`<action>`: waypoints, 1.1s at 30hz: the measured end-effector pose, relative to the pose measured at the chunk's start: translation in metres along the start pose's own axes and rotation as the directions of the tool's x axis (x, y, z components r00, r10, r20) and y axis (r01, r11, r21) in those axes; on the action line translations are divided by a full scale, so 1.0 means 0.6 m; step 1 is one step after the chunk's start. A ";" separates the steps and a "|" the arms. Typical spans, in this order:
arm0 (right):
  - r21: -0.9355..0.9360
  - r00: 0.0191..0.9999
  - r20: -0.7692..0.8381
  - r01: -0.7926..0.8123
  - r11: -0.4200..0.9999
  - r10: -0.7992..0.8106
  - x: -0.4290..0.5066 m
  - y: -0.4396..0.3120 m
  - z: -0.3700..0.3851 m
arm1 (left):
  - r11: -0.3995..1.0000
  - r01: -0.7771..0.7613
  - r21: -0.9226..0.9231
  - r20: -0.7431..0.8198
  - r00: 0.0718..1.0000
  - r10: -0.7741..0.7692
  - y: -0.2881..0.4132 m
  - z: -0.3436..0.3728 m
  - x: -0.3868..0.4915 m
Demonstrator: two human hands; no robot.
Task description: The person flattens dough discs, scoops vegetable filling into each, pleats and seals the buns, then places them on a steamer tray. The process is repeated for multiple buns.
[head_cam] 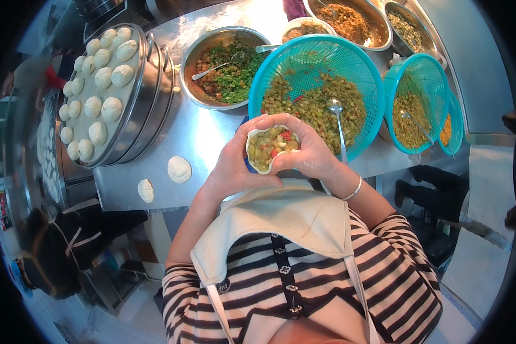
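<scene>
Both my hands cup a round dough wrapper (250,163) filled with chopped green vegetable and red chilli pieces (273,148). My left hand (232,161) curls around its left and lower side. From the right, my right hand (311,148) rings it, with the thumb on the wrapper's rim. The wrapper is unsealed at the top, so the filling shows. Just beyond my hands stands a turquoise plastic colander (316,45) with similar green filling (344,94), a metal spoon (336,116) resting in it. Two flat dough rounds (179,169) (145,191) lie on the metal table (124,180) to the left.
Stacked metal steamer trays (144,124) at left carry several filled buns (112,109). A steel bowl (187,81) of mixed filling with chopped greens stands behind. More turquoise colanders (443,86) and a steel basin (385,26) hold fillings at right. Other people (86,241) are around the table.
</scene>
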State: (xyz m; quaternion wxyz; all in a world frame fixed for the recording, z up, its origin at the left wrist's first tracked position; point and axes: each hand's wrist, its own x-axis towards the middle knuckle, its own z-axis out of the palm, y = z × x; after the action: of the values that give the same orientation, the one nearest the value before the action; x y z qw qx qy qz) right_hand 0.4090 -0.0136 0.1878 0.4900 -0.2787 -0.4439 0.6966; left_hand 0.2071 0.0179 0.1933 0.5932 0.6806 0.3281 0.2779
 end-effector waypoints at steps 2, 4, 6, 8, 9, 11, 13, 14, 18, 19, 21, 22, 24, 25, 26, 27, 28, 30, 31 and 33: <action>-0.065 0.998 0.047 0.049 0.997 -0.046 0.012 -0.005 0.004 | 0.999 -0.027 0.039 -0.022 0.999 0.028 0.003 -0.001 0.001; -0.152 0.989 0.095 0.127 0.980 -0.113 0.020 -0.012 0.007 | 0.999 -0.028 0.027 -0.051 0.998 0.029 0.004 0.001 0.000; -0.194 0.989 0.105 0.125 0.973 -0.106 0.022 -0.018 0.008 | 0.999 0.007 -0.044 -0.075 0.997 -0.011 0.002 0.007 -0.001; -0.238 0.994 0.097 0.081 0.968 -0.059 0.022 -0.025 0.009 | 0.998 -0.042 -0.046 -0.133 0.990 0.035 0.000 0.014 -0.005; -0.260 0.996 0.087 0.036 0.965 -0.014 0.020 -0.029 0.010 | 0.997 -0.061 -0.046 -0.163 0.985 0.053 0.000 0.016 -0.006; -0.279 0.997 0.074 0.011 0.960 0.011 0.021 -0.035 0.013 | 0.996 -0.085 -0.029 -0.179 0.981 0.079 -0.001 0.017 -0.004; -0.276 0.998 0.055 0.024 0.961 -0.009 0.025 -0.040 0.021 | 0.988 -0.087 -0.127 -0.209 0.976 0.059 0.002 0.018 -0.004; -0.182 0.998 0.059 0.012 0.983 -0.002 0.022 -0.046 0.025 | 0.969 -0.081 -0.233 -0.227 0.973 0.027 0.005 0.020 -0.006; -0.256 0.999 -0.004 -0.033 0.966 0.033 -0.002 -0.085 0.031 | 0.847 -0.134 -0.514 -0.247 0.969 0.004 0.026 0.014 -0.012; -0.380 1.000 -0.020 -0.026 0.925 0.020 -0.005 -0.094 0.028 | 0.846 -0.131 -0.516 -0.234 0.972 0.007 0.033 0.010 -0.013; -0.635 0.972 0.043 0.204 0.745 -0.229 0.000 -0.099 0.026 | 0.831 -0.135 -0.539 -0.207 0.978 0.025 0.047 0.002 -0.015; -0.701 0.935 0.117 0.316 0.639 -0.334 0.006 -0.100 0.022 | 0.826 -0.109 -0.553 -0.183 0.983 0.007 0.053 0.002 -0.018; -0.717 0.879 0.193 0.429 0.550 -0.435 0.012 -0.098 0.022 | 0.786 -0.047 -0.616 -0.115 0.993 -0.030 0.065 0.006 -0.025; -0.691 0.850 0.264 0.496 0.526 -0.456 0.018 -0.095 0.021 | 0.763 -0.015 -0.646 -0.078 0.996 -0.047 0.069 0.008 -0.028; -0.661 0.816 0.332 0.560 0.500 -0.474 0.024 -0.092 0.021 | 0.772 0.014 -0.635 -0.035 0.998 -0.047 0.071 0.008 -0.028; -0.629 0.782 0.390 0.612 0.480 -0.485 0.028 -0.089 0.021 | 0.787 0.029 -0.616 -0.013 0.999 -0.047 0.073 0.010 -0.029; -0.599 0.787 0.382 0.610 0.518 -0.485 0.028 -0.085 0.026 | 0.801 0.044 -0.596 0.010 0.999 -0.047 0.074 0.011 -0.030; -0.553 0.776 0.397 0.628 0.547 -0.489 0.028 -0.083 0.026 | 0.813 0.065 -0.579 0.067 0.997 -0.032 0.073 0.013 -0.031; -0.536 0.773 0.404 0.633 0.558 -0.488 0.028 -0.082 0.026 | 0.819 0.061 -0.570 0.074 0.997 -0.023 0.071 0.013 -0.031; -0.511 0.790 0.379 0.613 0.603 -0.482 0.025 -0.077 0.027 | 0.832 0.051 -0.552 0.087 0.996 -0.003 0.069 0.012 -0.031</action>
State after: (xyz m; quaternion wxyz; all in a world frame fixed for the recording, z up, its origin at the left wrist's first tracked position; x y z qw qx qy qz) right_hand 0.4105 0.0004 0.2372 0.5151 -0.1984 -0.7550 0.3540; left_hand 0.2062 -0.0044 0.2336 0.7816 0.4859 0.2184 0.3244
